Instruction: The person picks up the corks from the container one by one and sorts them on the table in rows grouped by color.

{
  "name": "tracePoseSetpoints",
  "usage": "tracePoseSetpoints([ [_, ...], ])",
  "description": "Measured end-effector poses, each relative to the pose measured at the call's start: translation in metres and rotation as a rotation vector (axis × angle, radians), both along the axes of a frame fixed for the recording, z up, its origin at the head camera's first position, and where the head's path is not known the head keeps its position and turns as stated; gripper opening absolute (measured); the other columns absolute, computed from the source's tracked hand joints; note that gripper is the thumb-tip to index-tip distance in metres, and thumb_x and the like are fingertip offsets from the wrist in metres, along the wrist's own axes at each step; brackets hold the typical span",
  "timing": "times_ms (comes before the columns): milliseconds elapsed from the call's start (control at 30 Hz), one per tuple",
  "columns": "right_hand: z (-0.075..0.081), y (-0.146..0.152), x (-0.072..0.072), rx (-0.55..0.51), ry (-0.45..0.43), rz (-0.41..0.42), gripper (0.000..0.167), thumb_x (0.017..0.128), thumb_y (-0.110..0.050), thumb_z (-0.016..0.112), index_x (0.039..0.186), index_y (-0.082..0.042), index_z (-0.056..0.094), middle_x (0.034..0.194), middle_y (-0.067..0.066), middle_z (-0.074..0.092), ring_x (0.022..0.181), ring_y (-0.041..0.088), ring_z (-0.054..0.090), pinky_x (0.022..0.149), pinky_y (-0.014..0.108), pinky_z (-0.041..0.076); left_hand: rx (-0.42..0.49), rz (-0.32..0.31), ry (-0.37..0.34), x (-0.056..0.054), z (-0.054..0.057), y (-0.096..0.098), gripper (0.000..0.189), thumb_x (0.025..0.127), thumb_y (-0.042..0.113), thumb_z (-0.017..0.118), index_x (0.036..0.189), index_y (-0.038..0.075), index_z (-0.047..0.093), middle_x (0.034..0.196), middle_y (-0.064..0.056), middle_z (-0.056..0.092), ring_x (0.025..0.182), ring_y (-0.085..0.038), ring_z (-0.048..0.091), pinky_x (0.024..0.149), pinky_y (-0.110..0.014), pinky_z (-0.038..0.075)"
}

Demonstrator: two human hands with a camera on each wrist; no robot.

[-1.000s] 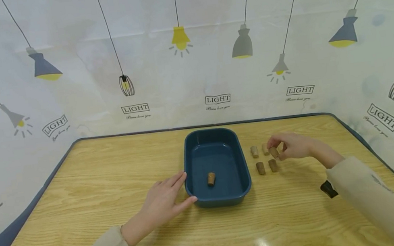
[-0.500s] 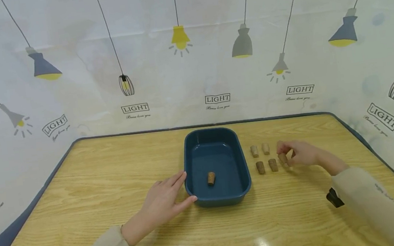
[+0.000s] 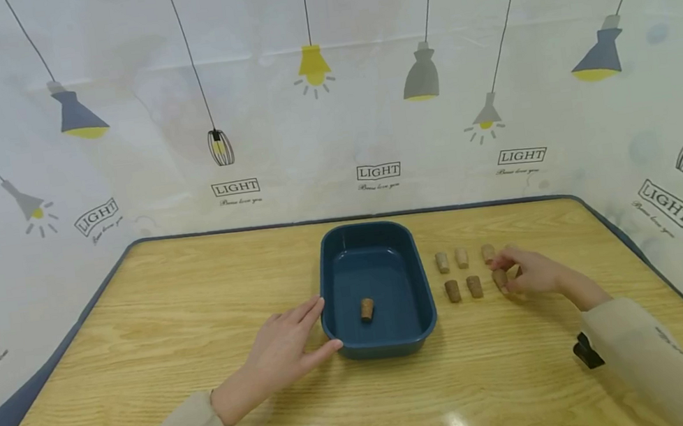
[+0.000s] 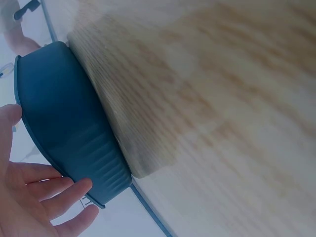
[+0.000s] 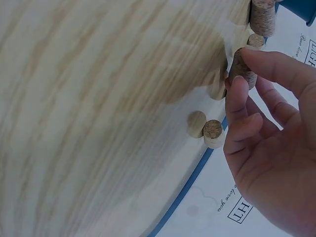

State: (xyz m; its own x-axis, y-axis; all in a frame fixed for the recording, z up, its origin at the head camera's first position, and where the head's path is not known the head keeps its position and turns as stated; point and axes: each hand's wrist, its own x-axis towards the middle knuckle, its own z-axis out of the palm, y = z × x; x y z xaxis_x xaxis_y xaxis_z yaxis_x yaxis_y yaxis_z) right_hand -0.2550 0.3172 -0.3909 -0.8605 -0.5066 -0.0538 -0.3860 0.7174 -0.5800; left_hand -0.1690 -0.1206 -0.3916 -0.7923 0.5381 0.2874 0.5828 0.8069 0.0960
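Note:
My right hand [image 3: 528, 272] pinches a brown cork stopper [image 3: 500, 281] between thumb and fingers, low over the table at the right end of the nearer row. In the right wrist view this cork [image 5: 242, 69] is tilted, its lower end near the tabletop. Other corks stand about it: a pale one [image 3: 488, 253] just behind, a darker one [image 3: 473, 286] to its left. My left hand [image 3: 277, 347] rests fingertips and thumb on the left rim of a dark blue rectangular tray [image 3: 413, 261], fingers extended. One cork [image 3: 367, 310] lies inside the tray.
Further corks, such as a pale one [image 3: 442, 263], stand in two rows just right of the tray. Another cork [image 5: 213, 133] stands beyond the right hand. The wooden table [image 3: 210, 277] ends at a backdrop [image 3: 279, 107] printed with lamps.
My right hand has moved right and slightly nearer with the pinched cork, uncovering a pale cork in the back row. My left hand and the tray stay put.

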Motion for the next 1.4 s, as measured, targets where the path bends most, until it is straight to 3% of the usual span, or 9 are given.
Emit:
tracePoseSetpoints([
  [367,0.001,0.000,0.003,0.025,0.001,-0.002,0.036,0.076,-0.004,0.065,0.108,0.005,0.050,0.102,0.016,0.051,0.092,0.032,0.048,0.071,0.038,0.043,0.007,0.002,-0.001,0.000,-0.001,0.000,0.071,0.082,0.058,0.046,0.129,0.004,0.046,0.127,-0.010,0.047,0.103,-0.026,0.053,0.079,-0.043,0.042],
  [667,0.016,-0.006,-0.001,0.011,0.018,-0.004,0.035,0.078,-0.009,0.064,0.108,0.005,0.051,0.102,0.018,0.052,0.087,0.031,0.050,0.069,0.037,0.042,0.009,0.012,-0.016,0.001,0.001,0.000,0.071,0.083,0.058,0.046,0.130,0.004,0.045,0.128,-0.009,0.046,0.104,-0.026,0.052,0.081,-0.044,0.041],
  [933,0.040,-0.036,-0.005,-0.010,0.059,0.047,0.030,0.082,-0.007,0.060,0.109,0.002,0.052,0.103,0.017,0.052,0.075,0.019,0.053,0.065,0.033,0.044,0.013,0.008,-0.007,0.001,0.001,0.000,0.071,0.082,0.057,0.047,0.129,0.004,0.046,0.127,-0.010,0.046,0.104,-0.026,0.052,0.080,-0.044,0.042],
  [1200,0.060,-0.079,-0.009,0.011,0.078,0.104,0.029,0.083,-0.010,0.059,0.110,-0.003,0.052,0.103,0.010,0.054,0.077,0.018,0.053,0.069,0.034,0.044,0.010,0.000,0.002,0.000,0.000,-0.001,0.071,0.083,0.058,0.046,0.129,0.004,0.046,0.127,-0.009,0.046,0.103,-0.025,0.053,0.079,-0.043,0.042],
  [1400,0.068,-0.110,-0.011,0.009,0.054,0.159,0.030,0.084,-0.015,0.060,0.111,-0.005,0.052,0.104,0.010,0.054,0.069,0.015,0.054,0.054,0.030,0.046,0.001,-0.004,0.005,0.000,-0.001,-0.001,0.072,0.083,0.059,0.044,0.129,0.004,0.045,0.128,-0.009,0.046,0.103,-0.025,0.053,0.079,-0.043,0.042],
])
